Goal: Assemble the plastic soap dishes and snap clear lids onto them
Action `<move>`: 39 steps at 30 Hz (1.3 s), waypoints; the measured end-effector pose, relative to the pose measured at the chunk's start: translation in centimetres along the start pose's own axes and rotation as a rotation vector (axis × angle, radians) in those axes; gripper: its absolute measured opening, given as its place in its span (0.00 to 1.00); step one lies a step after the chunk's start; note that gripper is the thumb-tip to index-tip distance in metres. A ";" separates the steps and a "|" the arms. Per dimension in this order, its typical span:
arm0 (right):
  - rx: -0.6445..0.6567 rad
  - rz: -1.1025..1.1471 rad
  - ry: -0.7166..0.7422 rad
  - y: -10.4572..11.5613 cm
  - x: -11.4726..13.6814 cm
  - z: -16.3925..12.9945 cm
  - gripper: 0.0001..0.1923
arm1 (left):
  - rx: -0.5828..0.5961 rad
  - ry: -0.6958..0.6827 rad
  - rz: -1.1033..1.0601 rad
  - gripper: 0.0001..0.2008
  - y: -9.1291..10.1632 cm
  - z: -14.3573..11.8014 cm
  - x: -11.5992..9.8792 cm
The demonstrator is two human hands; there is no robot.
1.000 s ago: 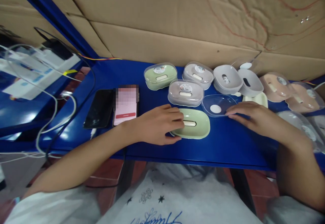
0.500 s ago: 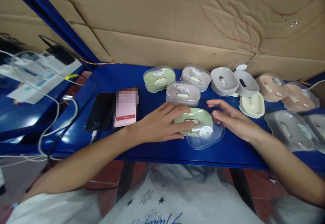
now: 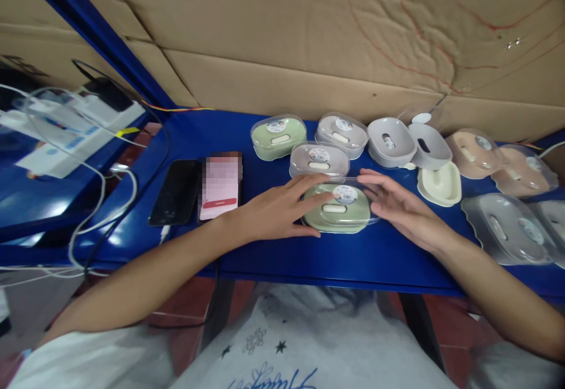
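Since 0.5 s ago, clear plastic lid [image 3: 342, 192] now sits atop pale green oval soap box [image 3: 338, 215], mid blue table [image 3: 388, 253]. Left hand [image 3: 276, 212] & right hand [image 3: 399, 206], fingers spread flat, flank it.

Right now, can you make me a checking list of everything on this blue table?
Surface: blue table, bare along its front edge.
Job's things: green soap box with a clear lid on it, between both hands.
Clutter: more soap boxes behind, one green, two grey-pink, open grey ones, a cream one, peach ones; two phones.
Fingers: left hand on the box's left end; right hand flat against the lid's right side.
Cables: white and dark cables at the left.
Surroundings: cardboard wall behind.
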State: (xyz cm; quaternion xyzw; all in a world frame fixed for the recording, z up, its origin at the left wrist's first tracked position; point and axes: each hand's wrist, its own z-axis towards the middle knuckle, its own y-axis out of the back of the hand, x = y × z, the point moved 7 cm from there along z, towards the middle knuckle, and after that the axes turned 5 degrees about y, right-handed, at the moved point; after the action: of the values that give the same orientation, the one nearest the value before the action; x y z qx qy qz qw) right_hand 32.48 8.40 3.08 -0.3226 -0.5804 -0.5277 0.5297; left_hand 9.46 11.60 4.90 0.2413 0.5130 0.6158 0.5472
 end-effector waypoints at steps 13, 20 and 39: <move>0.301 -0.759 0.427 -3.1 1.0 -0.6 0.45 | -0.004 0.023 0.055 0.42 -0.2 -0.1 0.4; 0.307 -0.829 0.530 -3.7 1.2 -0.9 0.45 | 0.039 0.016 0.052 0.48 -0.7 -0.4 0.6; 0.273 -0.885 0.549 -4.2 1.4 -0.8 0.43 | -0.191 0.331 0.227 0.23 5.1 0.0 4.8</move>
State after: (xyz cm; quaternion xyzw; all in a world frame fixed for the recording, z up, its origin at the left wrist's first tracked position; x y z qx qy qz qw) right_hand 28.40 6.41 3.20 0.1746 -0.5642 -0.6853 0.4261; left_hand 5.93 16.68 8.23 0.1401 0.5049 0.7503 0.4031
